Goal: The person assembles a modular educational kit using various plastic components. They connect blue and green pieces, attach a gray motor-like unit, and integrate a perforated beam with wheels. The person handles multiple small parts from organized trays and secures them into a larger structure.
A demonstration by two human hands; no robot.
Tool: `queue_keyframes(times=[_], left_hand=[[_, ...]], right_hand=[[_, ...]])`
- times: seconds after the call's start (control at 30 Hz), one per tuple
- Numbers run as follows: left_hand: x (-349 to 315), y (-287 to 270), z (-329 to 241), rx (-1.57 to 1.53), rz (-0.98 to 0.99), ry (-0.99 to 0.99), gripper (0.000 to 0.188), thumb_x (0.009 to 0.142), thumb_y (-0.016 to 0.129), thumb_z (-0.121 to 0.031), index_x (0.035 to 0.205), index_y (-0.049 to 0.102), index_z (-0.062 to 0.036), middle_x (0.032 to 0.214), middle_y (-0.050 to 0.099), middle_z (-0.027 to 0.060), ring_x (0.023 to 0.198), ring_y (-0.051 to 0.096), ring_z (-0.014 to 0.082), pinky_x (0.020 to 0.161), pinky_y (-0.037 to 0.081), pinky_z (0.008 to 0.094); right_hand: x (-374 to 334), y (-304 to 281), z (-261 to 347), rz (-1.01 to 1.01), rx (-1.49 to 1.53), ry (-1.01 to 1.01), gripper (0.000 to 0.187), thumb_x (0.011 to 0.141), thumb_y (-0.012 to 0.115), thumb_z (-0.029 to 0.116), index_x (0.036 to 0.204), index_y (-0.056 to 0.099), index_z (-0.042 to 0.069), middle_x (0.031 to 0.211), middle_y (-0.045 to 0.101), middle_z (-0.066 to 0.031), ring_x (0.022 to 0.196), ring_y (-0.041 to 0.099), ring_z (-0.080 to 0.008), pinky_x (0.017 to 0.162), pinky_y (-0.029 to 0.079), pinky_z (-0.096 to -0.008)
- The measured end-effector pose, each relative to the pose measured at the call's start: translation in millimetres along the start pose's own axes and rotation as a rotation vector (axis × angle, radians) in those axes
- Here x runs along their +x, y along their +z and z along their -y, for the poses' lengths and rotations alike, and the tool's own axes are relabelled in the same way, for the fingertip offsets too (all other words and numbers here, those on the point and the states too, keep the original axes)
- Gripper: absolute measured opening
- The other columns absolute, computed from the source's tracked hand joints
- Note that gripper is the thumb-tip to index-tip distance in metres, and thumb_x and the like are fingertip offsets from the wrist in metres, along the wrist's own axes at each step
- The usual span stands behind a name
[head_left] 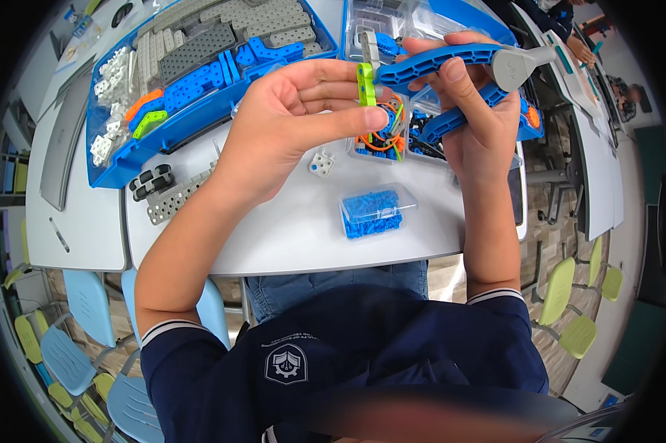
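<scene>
My right hand [477, 111] is closed around a blue plastic assembly of two curved, ribbed arms [437, 63], its thumb pressed on the upper one. A rounded grey plastic piece [511, 69] forms the right end of that arm. At the opposite end sits a lime-green connector piece [365, 83], with a grey perforated piece [369, 46] standing above it. My left hand [288, 122] pinches around the green piece, fingers behind it and thumb just below. Just past the left thumb, a small bin [381, 153] holds orange and green rings and bands; the hand partly covers it.
A clear box of blue pins [373, 214] stands near the table's front edge. At the left lie a black-wheeled piece [151, 182], a grey perforated beam [176, 201] and a small grey plate [322, 164]. A large blue tray [192, 131] of construction parts fills the back left.
</scene>
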State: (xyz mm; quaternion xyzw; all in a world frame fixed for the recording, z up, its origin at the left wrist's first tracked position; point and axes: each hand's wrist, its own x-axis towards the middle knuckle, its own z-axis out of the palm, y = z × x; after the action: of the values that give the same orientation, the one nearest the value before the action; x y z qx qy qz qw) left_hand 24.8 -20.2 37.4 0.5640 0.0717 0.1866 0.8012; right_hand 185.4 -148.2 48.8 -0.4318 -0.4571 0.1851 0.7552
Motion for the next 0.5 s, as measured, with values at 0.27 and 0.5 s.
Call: queue_keyframes(times=[0.27, 0.5], left_hand=[[0.2, 5.6, 4.7, 0.037, -0.004, -0.05, 0.05, 0.081, 0.079, -0.007, 0.124, 0.058, 0.0063, 0.106, 0.072, 0.0132, 0.096, 0.069, 0.0148, 0.086, 0.054, 0.0269], [-4.7, 12.4, 7.3, 0.074, 0.041, -0.082, 0.048, 0.08, 0.079, -0.004, 0.122, 0.061, 0.0069, 0.104, 0.073, 0.0133, 0.092, 0.07, 0.0144, 0.084, 0.054, 0.0253]], right_hand=[[1.5, -1.4, -0.1, -0.079, 0.071, -0.105, 0.036, 0.1, 0.057, 0.023, 0.127, 0.05, 0.001, 0.108, 0.063, -0.0157, 0.1, 0.068, -0.0315, 0.087, 0.056, -0.0415], [-6.5, 7.5, -11.8, -0.016, 0.093, -0.095, 0.04, 0.097, 0.059, 0.031, 0.119, 0.042, 0.003, 0.105, 0.059, -0.0172, 0.095, 0.069, -0.0313, 0.081, 0.062, -0.0392]])
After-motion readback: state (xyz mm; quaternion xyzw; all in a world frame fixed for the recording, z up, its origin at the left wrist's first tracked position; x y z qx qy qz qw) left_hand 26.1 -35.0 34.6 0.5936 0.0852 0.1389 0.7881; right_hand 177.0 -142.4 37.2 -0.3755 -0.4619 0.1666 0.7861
